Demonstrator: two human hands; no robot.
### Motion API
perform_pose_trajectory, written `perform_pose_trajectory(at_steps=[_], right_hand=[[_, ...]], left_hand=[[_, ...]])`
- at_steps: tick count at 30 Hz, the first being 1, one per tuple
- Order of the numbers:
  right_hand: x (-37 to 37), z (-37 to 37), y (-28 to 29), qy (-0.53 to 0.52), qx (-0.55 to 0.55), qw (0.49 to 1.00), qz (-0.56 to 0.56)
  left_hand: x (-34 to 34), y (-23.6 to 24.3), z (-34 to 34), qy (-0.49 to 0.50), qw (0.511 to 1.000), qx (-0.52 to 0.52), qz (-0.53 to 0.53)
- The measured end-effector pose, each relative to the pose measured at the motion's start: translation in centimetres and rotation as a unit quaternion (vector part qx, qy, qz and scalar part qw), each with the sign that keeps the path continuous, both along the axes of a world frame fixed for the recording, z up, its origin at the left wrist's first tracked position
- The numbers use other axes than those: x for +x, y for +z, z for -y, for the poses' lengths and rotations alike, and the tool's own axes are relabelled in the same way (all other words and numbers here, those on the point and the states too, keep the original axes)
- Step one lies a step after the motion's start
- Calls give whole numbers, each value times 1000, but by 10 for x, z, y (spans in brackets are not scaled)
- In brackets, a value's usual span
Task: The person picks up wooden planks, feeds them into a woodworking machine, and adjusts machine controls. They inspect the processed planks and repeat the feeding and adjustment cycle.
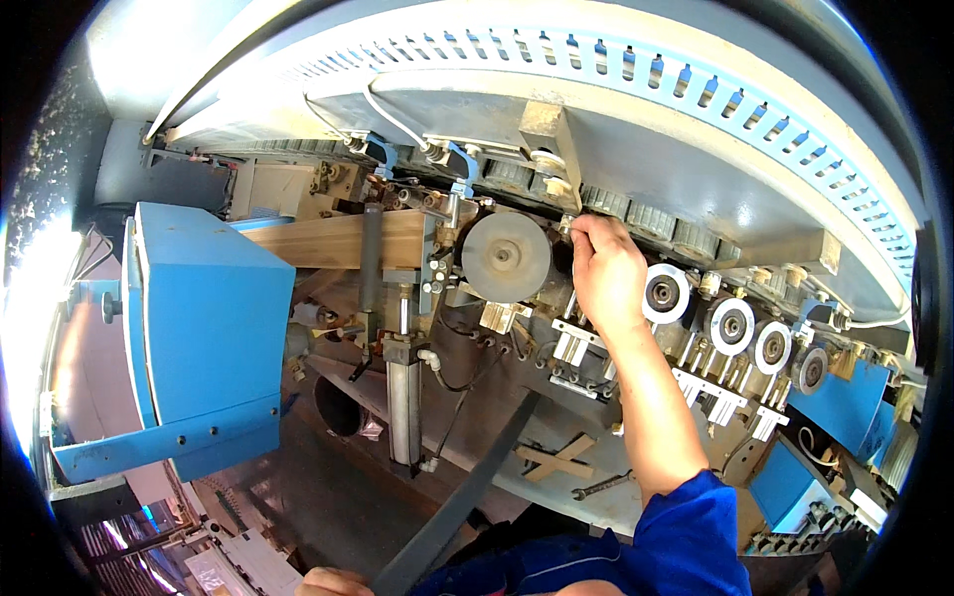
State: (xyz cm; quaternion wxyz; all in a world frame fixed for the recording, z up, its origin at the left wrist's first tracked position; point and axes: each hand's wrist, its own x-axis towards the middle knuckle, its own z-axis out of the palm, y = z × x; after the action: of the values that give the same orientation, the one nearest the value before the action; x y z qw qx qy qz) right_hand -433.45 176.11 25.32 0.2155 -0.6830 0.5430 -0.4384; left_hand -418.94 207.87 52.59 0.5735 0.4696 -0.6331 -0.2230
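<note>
My right hand (608, 273) reaches up to the machine, just right of a large round grey disc (506, 256). Its fingers are pinched together at a small fitting below a roller bracket (553, 164), and what they grip is hidden by the fingers. Right of my wrist, a white-rimmed wheel (666, 293) begins a row of similar wheels. Only the knuckles of my left hand (334, 582) show at the lower edge, curled, beside the lower end of a long dark flat bar (467, 487). Whether it holds the bar cannot be seen.
A big blue housing (214, 328) stands at left, with a brown sanding belt (338, 240) running from it. A pneumatic cylinder (403, 412) stands upright below the disc. Crossed wooden strips (556, 457) and a wrench (600, 486) lie near my body. A slotted guard (596, 60) arches overhead.
</note>
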Motion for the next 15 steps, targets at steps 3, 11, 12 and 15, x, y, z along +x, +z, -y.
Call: perform_pose_trajectory(at_steps=[3,11,12,15], right_hand=[[0,1,0,4,11,1000,-9],[3,-3,-5,-21,-30,999,-10],[1,-2,-3,-8,-22,1000,-3],[-3,2,-2,9,-4,1000,-2]], left_hand=[[-1,0,0,16,1000,0,13],[-5,6,-3,39,999,25,6],[-7,5,-3,49,999,24,6],[-11,3,1,63,998,5,0]])
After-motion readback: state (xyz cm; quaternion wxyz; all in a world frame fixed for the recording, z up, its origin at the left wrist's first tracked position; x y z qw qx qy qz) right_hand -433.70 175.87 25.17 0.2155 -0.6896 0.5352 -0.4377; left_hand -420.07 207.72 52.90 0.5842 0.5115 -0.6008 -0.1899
